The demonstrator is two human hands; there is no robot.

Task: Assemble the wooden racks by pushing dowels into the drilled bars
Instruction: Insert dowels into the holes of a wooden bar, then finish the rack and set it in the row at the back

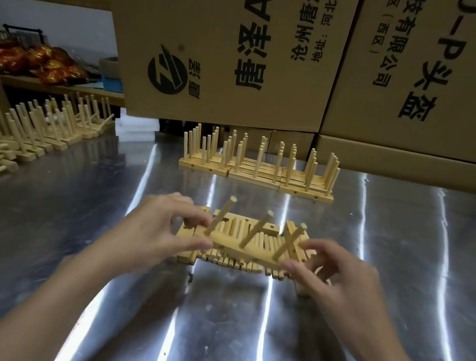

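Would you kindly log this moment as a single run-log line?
left hand: pinches bar left end | right hand: pinches right end | bar: three dowels inserted | finished racks: behind

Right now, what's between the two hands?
In the head view, a bar with three dowels stuck in it; the left hand and right hand pinch its ends. Under it lie loose dowels.

Finished racks (259, 165) stand behind the dowel pile (230, 261); cardboard boxes (231, 38) farther back.
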